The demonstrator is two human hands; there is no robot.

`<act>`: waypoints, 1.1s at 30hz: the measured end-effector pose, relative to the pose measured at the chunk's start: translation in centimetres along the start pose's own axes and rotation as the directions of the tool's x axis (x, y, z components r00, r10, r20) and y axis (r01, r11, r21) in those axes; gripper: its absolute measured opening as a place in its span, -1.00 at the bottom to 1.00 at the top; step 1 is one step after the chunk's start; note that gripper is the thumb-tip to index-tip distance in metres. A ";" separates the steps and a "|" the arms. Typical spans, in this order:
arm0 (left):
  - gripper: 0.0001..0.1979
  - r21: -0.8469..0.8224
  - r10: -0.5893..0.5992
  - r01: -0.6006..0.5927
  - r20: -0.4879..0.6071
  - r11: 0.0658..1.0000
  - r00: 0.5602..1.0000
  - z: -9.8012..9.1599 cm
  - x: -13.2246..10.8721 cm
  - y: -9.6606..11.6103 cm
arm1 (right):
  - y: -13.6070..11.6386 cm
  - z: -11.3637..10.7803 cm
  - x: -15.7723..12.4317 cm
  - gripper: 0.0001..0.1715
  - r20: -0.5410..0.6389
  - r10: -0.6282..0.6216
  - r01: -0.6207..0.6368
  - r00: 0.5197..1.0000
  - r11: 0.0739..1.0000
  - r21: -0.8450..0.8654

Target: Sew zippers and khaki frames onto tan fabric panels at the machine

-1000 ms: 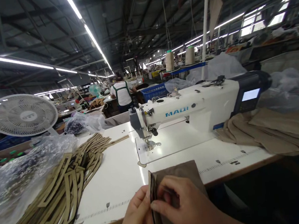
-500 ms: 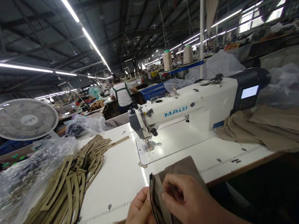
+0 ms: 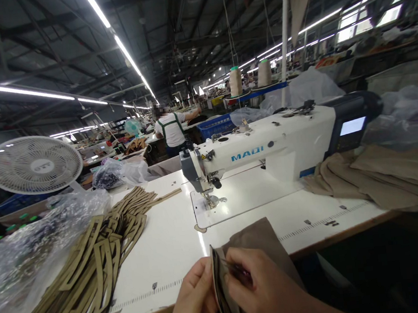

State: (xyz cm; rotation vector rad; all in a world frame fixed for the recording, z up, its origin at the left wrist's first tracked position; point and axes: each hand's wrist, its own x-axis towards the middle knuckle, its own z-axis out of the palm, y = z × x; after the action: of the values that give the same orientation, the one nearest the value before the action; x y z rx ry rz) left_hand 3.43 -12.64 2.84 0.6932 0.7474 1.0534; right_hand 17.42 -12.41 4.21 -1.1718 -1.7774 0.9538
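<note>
My left hand (image 3: pixel 194 297) pinches the dark-trimmed edge of a folded brown fabric piece (image 3: pixel 256 236) at the table's front edge. From the right, my right hand (image 3: pixel 262 285) is closed close beside that edge. A small dark pointed tool (image 3: pixel 241 274) shows partly between its fingers; its thin tip meets the fabric near the trim, and its exact kind is hidden. The far end of the fabric lies on the white table, in front of the sewing machine (image 3: pixel 246 155). Its lower part is behind my hands.
Olive frame-shaped strips (image 3: pixel 103 257) are heaped at left, beside clear plastic wrapping (image 3: pixel 36 254) and a white fan (image 3: pixel 36 164). More brown fabric (image 3: pixel 383 178) lies at right, overhanging the table edge. Thread cones (image 3: pixel 235 82) stand behind the machine. Farther back is another person (image 3: pixel 172 130).
Both hands stay at the fabric edge, with the right one shifted slightly and more of the dark tool showing. The person in the background has stretched out an arm to the right.
</note>
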 end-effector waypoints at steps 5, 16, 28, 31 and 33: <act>-0.78 -0.043 -0.014 0.013 -0.033 0.999 0.999 -0.2 0.0 -0.3 | 0.2 0.4 0.2 -0.78 -0.055 -0.021 0.019 0.998 1.000 -0.022; -0.54 -0.119 -0.183 0.189 0.063 0.975 0.981 -0.2 -0.4 -0.1 | 0.6 -0.2 0.3 -0.68 0.160 0.037 -0.114 0.987 0.856 0.505; -0.70 -0.061 -0.073 0.074 0.023 0.995 0.997 -1.2 -0.3 -1.2 | 0.7 -0.1 0.3 -0.63 0.185 0.051 -0.122 0.981 0.910 0.397; -0.70 -0.060 -0.008 0.006 -0.043 0.998 0.999 -1.1 -0.3 -1.4 | 0.7 0.3 0.1 -0.70 0.057 -0.020 0.015 0.998 0.996 0.090; -0.70 -0.025 0.042 -0.044 -0.079 0.999 0.996 -1.0 -0.3 -1.5 | 0.7 0.5 0.0 -0.76 0.005 -0.042 0.042 0.999 0.997 -0.059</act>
State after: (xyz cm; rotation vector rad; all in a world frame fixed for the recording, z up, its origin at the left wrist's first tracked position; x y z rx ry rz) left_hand 3.28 -13.28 1.11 0.6507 0.7879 1.1336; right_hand 17.17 -12.27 3.39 -1.1659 -1.8369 0.8845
